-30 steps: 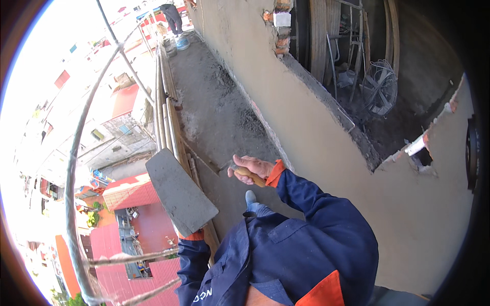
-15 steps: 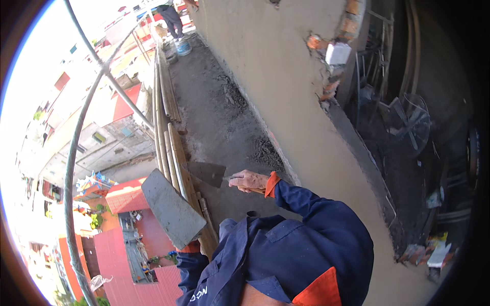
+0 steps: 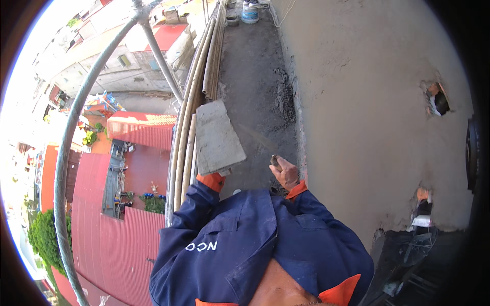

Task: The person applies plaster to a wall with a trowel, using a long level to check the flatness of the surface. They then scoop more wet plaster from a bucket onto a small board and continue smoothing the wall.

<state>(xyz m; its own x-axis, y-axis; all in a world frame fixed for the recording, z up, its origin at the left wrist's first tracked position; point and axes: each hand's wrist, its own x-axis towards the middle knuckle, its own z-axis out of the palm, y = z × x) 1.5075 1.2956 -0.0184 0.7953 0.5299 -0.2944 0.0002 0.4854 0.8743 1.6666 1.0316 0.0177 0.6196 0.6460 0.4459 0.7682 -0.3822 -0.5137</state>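
Held up flat on left: grey mortar board (image 3: 218, 136), rectangular, long axis running away from body, roughly parallel w/ scaffold poles (image 3: 191, 117) just beside it on outer side. Left hand (image 3: 220, 173) under near short edge of board, mostly hidden; only orange cuff + edge of grip visible, so can't tell fingers' exact state, though evidently carrying the board.

Right hand (image 3: 286, 172) closed in fist round trowel handle (image 3: 276, 162), knuckles up, near the rendered wall (image 3: 367, 102). Trowel blade (image 3: 258, 138) blurred, pointing forward-left, tip toward board's right long edge; close to it, touching or not: can't tell.

Key relation: board lies left + slightly ahead of right hand, blade between the two; wall immediately right of right hand. Right hand thus nearer wall, left nearer railing side.

Ledge (image 3: 255, 76) below looks coated in grey mortar, small heap (image 3: 283, 97) against wall base. Bucket (image 3: 250, 13) far end. Red roofs (image 3: 122, 224) well below.
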